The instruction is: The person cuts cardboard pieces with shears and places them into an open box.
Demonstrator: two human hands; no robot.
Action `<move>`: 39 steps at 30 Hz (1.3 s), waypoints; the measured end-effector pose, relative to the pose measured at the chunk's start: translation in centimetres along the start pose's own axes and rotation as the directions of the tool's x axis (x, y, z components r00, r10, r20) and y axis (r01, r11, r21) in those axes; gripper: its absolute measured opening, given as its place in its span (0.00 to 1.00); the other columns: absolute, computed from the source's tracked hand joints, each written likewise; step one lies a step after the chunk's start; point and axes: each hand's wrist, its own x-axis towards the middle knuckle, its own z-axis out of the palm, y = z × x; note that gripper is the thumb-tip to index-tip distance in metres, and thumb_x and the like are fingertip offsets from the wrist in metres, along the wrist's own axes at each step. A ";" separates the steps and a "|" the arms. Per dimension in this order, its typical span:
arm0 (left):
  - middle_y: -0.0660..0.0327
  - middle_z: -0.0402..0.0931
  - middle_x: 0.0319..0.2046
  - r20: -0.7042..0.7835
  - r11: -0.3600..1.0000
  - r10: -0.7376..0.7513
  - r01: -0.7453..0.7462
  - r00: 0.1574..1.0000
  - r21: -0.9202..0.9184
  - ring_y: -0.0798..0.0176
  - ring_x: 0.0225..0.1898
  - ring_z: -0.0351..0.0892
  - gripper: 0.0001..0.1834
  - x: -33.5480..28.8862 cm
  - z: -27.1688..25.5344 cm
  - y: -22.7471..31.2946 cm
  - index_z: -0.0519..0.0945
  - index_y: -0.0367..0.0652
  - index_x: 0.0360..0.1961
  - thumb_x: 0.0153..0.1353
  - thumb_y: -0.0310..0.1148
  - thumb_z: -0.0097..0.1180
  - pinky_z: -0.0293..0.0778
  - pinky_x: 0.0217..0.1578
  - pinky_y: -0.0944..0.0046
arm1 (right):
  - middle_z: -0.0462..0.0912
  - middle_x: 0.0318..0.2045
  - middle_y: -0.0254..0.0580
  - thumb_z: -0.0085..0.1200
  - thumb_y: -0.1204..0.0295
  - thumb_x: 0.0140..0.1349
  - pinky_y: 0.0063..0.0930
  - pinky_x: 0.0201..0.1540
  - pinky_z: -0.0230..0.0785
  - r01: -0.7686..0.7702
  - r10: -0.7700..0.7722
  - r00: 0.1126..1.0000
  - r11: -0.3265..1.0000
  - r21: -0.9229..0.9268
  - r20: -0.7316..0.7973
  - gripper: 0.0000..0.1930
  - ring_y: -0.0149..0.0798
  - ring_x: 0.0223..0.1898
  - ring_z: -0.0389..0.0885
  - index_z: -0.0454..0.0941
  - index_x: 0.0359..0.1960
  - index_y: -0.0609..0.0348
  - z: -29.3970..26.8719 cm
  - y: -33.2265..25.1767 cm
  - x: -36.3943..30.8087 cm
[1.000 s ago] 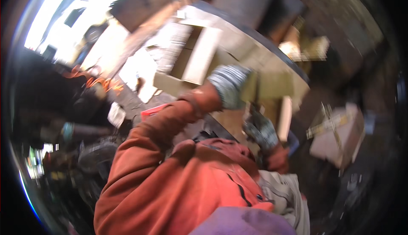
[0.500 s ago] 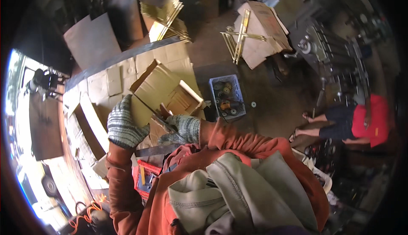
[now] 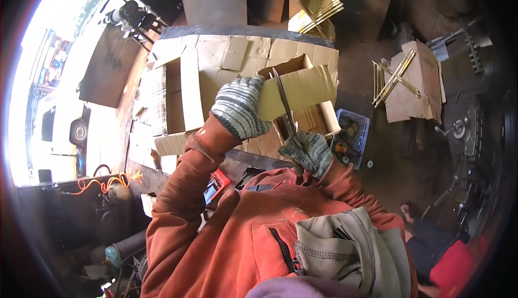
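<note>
In my striped-gloved left hand [image 3: 239,107], the fingers are closed on the left end of a cardboard flap [image 3: 310,86]. That flap spans the top of an open cardboard box [image 3: 330,119]. My right hand [image 3: 310,153], gloved alike, is wrapped round the handles of long dark metal scissors [image 3: 284,99]. Their blades point away from me and lie across the flap, the tip reaching past its far edge. Glove and fingers partly hide the handles. A second open box [image 3: 191,90] stands to the left of my left hand.
Flattened cardboard [image 3: 213,47] covers the worktable. Right of it, a blue crate [image 3: 353,131] holds discs and a tool. Brass-coloured strips [image 3: 318,9] are stacked crosswise beyond, with more strips [image 3: 396,77] on a carton. A person in red [image 3: 453,265] is at the lower right.
The view has turned, so the table appears farther right. The flap is now raised and stretched across the box, and my left hand has closed on its end. The scissors now cross it.
</note>
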 end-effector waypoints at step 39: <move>0.56 0.81 0.22 0.741 0.855 -0.064 0.419 0.669 -0.305 0.59 0.23 0.79 0.20 -1.3 3.9 0.8 0.84 0.39 0.22 0.43 0.49 0.64 0.75 0.26 0.57 | 0.74 0.35 0.40 0.48 0.46 0.65 0.29 0.26 0.66 -0.345 0.215 0.937 0.432 0.833 0.276 0.31 0.32 0.27 0.69 0.67 0.54 0.64 2.0 0.9 -0.1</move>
